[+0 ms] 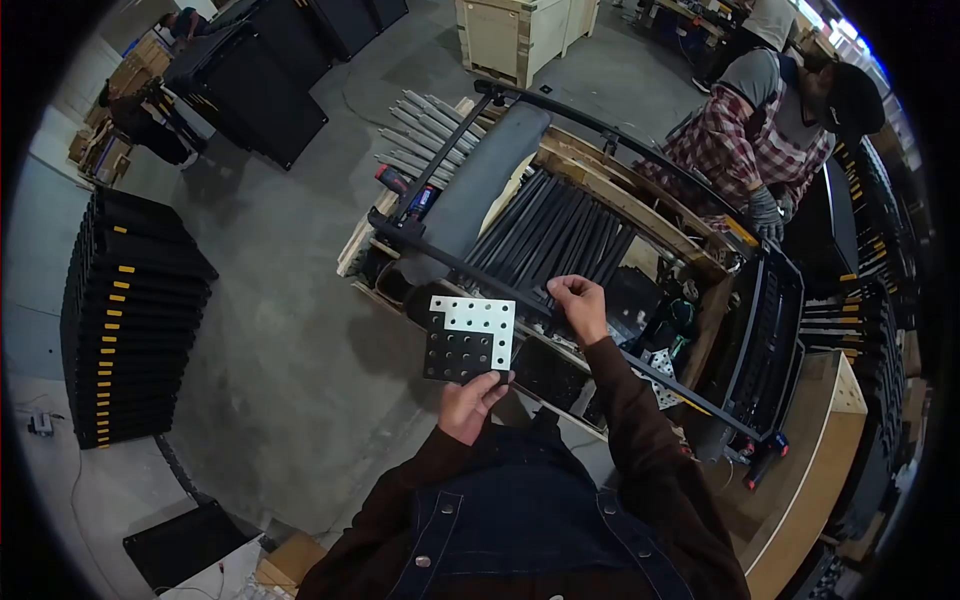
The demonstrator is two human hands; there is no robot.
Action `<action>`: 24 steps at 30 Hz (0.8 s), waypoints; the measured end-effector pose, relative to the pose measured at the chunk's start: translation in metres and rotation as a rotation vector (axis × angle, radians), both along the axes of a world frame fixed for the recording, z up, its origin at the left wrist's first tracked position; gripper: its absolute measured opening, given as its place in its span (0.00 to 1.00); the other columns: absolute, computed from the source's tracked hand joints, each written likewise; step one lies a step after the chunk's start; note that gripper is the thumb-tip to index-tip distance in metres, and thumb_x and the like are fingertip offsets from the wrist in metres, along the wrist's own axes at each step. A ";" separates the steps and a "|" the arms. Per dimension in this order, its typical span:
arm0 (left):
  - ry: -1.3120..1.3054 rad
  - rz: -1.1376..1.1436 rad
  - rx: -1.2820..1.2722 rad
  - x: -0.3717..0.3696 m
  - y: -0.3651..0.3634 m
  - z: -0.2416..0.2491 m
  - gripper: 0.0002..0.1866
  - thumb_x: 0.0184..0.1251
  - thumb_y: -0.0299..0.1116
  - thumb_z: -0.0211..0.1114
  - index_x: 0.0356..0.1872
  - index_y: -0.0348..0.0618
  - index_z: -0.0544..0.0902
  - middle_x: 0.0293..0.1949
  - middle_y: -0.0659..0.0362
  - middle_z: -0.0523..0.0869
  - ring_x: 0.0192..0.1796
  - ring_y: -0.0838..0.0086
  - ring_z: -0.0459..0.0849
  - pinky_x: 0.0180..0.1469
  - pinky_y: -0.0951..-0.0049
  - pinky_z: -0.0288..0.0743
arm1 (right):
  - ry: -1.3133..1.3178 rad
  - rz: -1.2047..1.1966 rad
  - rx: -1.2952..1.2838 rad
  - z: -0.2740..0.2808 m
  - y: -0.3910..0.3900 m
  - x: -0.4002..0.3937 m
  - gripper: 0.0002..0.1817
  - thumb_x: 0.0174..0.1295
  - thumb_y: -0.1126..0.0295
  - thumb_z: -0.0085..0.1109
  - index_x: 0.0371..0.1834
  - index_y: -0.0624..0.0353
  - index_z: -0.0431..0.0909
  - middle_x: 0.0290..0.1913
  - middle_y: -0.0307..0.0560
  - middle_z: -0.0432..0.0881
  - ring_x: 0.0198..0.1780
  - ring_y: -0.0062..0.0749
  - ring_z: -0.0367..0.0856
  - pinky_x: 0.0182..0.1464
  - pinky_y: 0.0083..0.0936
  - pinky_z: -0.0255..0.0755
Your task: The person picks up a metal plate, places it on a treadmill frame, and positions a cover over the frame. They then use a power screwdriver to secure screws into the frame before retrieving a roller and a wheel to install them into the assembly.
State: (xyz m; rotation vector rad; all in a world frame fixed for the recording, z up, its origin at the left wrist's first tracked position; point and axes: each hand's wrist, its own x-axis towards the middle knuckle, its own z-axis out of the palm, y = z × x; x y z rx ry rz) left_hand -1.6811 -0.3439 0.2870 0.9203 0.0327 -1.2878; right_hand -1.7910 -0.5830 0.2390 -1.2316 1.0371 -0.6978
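My left hand (468,408) grips the lower edge of a square stack of perforated plates, a white one (478,310) partly overlapped by a black one (458,352). To its right, my right hand (582,305) is closed in a pinch above the near bar of a black metal frame (540,304); anything between its fingertips is too small to make out. Beyond that hand, many black bars (560,225) lie in a wooden crate under the frame. A grey padded roll (490,190) rests along the crate's left side.
A person (770,130) in a checked shirt and gloves works at the frame's far right. A power drill (768,462) lies at the lower right, and another (395,182) near the frame's left corner. Stacked black panels (135,320) stand at the left.
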 end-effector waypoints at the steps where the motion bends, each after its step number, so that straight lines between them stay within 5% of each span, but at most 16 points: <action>1: -0.052 -0.012 -0.021 0.011 0.002 0.001 0.16 0.72 0.24 0.61 0.58 0.36 0.80 0.53 0.53 0.86 0.55 0.66 0.87 0.54 0.70 0.82 | 0.008 0.022 0.065 -0.003 -0.002 0.005 0.07 0.64 0.70 0.69 0.38 0.64 0.85 0.29 0.33 0.82 0.29 0.14 0.75 0.33 0.17 0.68; 6: -0.097 -0.016 -0.070 0.052 0.000 0.006 0.17 0.74 0.27 0.60 0.62 0.39 0.76 0.52 0.54 0.86 0.53 0.64 0.88 0.49 0.70 0.83 | -0.001 0.034 0.146 -0.010 -0.004 0.010 0.07 0.63 0.70 0.70 0.37 0.64 0.86 0.29 0.32 0.82 0.28 0.13 0.74 0.31 0.15 0.66; 12: -0.088 0.000 0.042 0.070 -0.014 0.016 0.16 0.79 0.35 0.59 0.61 0.41 0.77 0.51 0.56 0.87 0.49 0.65 0.89 0.46 0.71 0.83 | 0.132 0.076 -0.179 -0.007 0.010 0.018 0.07 0.64 0.72 0.69 0.35 0.66 0.83 0.30 0.36 0.83 0.30 0.17 0.76 0.34 0.21 0.71; 16: -0.125 0.044 0.074 0.067 -0.020 0.022 0.15 0.79 0.36 0.59 0.60 0.43 0.78 0.50 0.57 0.87 0.48 0.68 0.89 0.44 0.73 0.83 | 0.431 0.068 -0.685 0.007 0.025 0.026 0.09 0.64 0.74 0.66 0.46 0.61 0.80 0.38 0.51 0.80 0.36 0.41 0.83 0.42 0.32 0.77; 19: -0.125 0.161 0.161 0.061 -0.023 0.012 0.12 0.76 0.35 0.62 0.54 0.41 0.82 0.47 0.58 0.87 0.44 0.73 0.88 0.42 0.71 0.84 | 0.461 0.046 -0.919 0.059 0.045 0.044 0.15 0.58 0.77 0.68 0.49 0.60 0.80 0.47 0.52 0.76 0.39 0.43 0.81 0.41 0.34 0.76; 24: -0.171 0.255 0.177 0.057 -0.025 0.006 0.12 0.75 0.34 0.64 0.53 0.41 0.83 0.44 0.60 0.88 0.40 0.76 0.88 0.38 0.74 0.85 | 0.160 0.364 -0.872 0.083 0.099 0.054 0.08 0.58 0.76 0.70 0.40 0.63 0.84 0.34 0.50 0.81 0.35 0.43 0.82 0.38 0.33 0.76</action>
